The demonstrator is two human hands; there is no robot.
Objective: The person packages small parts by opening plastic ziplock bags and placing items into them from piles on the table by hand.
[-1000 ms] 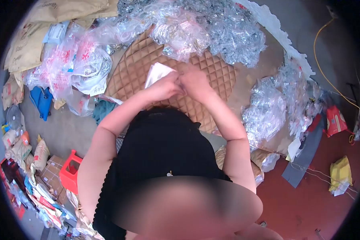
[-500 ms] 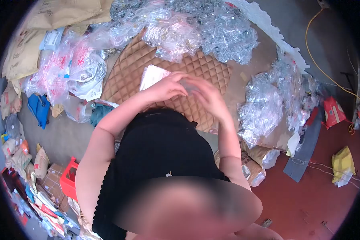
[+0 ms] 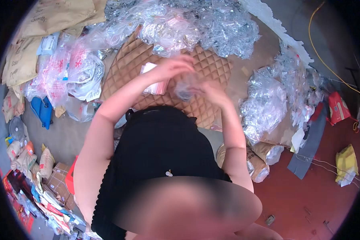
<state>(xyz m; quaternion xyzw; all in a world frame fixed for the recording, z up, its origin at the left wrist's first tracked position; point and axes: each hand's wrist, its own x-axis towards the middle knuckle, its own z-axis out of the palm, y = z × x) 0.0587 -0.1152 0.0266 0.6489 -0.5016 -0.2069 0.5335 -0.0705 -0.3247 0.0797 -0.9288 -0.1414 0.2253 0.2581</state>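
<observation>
My left hand point(image 3: 175, 67), smeared by motion, reaches over the brown quilted mat point(image 3: 128, 76) with its fingers stretched out and apart. I see nothing held in it. Lower and to the right, my right hand point(image 3: 213, 92) pinches a small clear plastic bag point(image 3: 184, 92); its fingertips are blurred. The bag hangs between the two hands, close below the left fingertips, and whether it contains anything is too blurred to tell. Partly under my left forearm lies a stack of small white bags with red edges point(image 3: 160, 87) on the mat.
Heaped filled clear bags point(image 3: 228, 30) line the mat's far side, with another heap point(image 3: 266, 106) at the right. Red-printed plastic bags point(image 3: 60, 72) and brown paper sacks point(image 3: 22, 62) lie at the left. A yellow bag point(image 3: 346, 162) sits on the red floor.
My hands have moved apart: the left up and away, the right slightly outward. The clear bag now shows between them, and more of the white bag stack is uncovered.
</observation>
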